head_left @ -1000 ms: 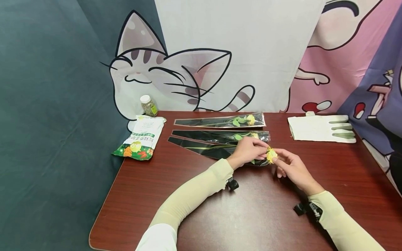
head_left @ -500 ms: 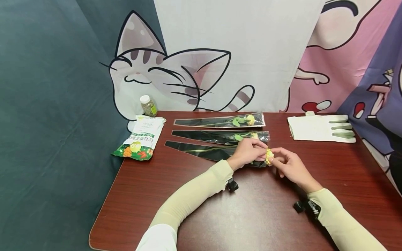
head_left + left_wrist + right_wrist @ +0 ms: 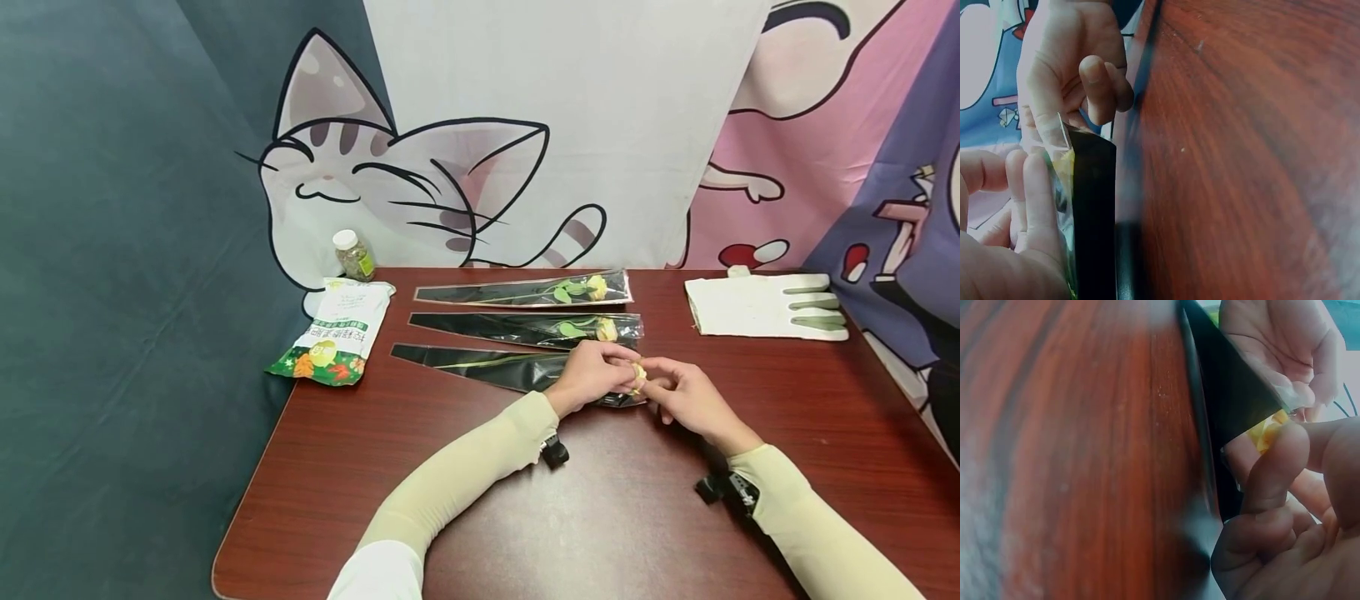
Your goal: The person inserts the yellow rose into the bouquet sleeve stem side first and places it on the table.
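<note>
A black-backed clear flower sleeve [image 3: 487, 367] lies slantwise nearest me, with a long green stem inside. At its right-hand mouth sits a yellow rose [image 3: 640, 379], largely covered by fingers. My left hand [image 3: 592, 375] pinches the clear film beside the mouth. My right hand [image 3: 693, 400] pinches the rose head from the right, thumb and forefinger against the petals. In the right wrist view yellow petals [image 3: 1266, 432] show between the thumb and the sleeve's black corner [image 3: 1241, 394]. The left wrist view shows the black backing [image 3: 1094, 206] raised on edge near the fingertips.
Two more sleeves with yellow roses, a middle one [image 3: 487, 326] and a far one [image 3: 480, 294], lie behind. To the left are a green-and-white bag [image 3: 337, 329] and a white-capped jar [image 3: 355, 258]. White gloves [image 3: 750, 307] lie at the back right of the table [image 3: 585, 517].
The rose head has shifted slightly left into the sleeve's mouth, the right hand moving with it. The sleeve's narrow end has slid a little left and toward me.
</note>
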Demonstrator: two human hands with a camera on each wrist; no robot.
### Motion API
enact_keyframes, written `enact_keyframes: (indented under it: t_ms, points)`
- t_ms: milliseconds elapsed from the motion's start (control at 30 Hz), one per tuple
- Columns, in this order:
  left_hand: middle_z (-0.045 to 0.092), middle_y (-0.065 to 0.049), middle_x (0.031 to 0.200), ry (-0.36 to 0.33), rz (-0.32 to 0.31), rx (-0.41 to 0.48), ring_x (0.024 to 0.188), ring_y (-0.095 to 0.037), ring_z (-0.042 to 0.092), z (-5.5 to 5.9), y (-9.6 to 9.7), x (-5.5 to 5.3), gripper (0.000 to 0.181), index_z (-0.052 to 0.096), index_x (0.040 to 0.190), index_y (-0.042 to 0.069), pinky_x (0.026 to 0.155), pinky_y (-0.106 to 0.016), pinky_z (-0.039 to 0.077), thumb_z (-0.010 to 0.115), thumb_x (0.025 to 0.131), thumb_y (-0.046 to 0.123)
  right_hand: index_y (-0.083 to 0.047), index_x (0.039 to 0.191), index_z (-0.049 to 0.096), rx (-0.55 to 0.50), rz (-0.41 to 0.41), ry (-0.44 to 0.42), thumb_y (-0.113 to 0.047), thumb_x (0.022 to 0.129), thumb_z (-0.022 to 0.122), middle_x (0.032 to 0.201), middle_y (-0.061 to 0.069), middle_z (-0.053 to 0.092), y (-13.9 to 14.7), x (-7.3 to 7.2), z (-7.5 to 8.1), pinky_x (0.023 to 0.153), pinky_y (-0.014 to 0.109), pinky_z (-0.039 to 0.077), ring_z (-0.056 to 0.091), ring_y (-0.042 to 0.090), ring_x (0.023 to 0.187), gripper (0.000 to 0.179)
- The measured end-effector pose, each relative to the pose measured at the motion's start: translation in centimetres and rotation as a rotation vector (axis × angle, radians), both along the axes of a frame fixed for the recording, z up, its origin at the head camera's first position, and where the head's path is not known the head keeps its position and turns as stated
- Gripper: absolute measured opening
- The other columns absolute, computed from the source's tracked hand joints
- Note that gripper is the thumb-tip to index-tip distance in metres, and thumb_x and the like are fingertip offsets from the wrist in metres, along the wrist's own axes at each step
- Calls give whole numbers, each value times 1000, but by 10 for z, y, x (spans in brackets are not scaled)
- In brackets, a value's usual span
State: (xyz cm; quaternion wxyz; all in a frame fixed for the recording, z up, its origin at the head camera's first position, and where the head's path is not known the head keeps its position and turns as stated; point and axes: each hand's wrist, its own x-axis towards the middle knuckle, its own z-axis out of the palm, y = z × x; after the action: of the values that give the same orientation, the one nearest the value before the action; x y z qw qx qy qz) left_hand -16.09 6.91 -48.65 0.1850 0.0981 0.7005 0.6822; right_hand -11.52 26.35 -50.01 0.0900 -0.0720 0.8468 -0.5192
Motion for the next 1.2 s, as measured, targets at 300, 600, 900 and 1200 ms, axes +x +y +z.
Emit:
enact_keyframes:
  t_ms: [300,600,900,1200]
  points:
    - [71,10,70,139,-24,-196,57,1,63,0,-2,3,30,85,109,15,54,-15,56,78,82,2,1,146,57,3,8,-17,-13,103,70,93,20,78,2,2,3,44,29,52,56,12,49,47]
    - [74,11,74,94,-34,-87,61,0,67,3,4,5,33,80,119,2,60,-18,62,77,86,-2,-2,144,62,-31,28,-88,-17,105,68,92,3,80,6,-2,0,33,22,35,38,3,41,43]
    - [76,1,75,98,-32,-29,62,0,67,4,7,4,35,79,120,-1,58,-17,61,75,86,-5,2,117,77,7,26,10,-6,101,66,78,9,77,-3,-7,-5,45,21,44,56,7,55,20]
    - [76,-9,81,-20,12,149,68,-9,73,4,2,-1,31,79,118,-2,68,-27,68,72,89,-12,-2,132,72,6,-55,-8,-24,104,71,76,-6,72,1,-3,6,39,25,41,45,3,47,36]
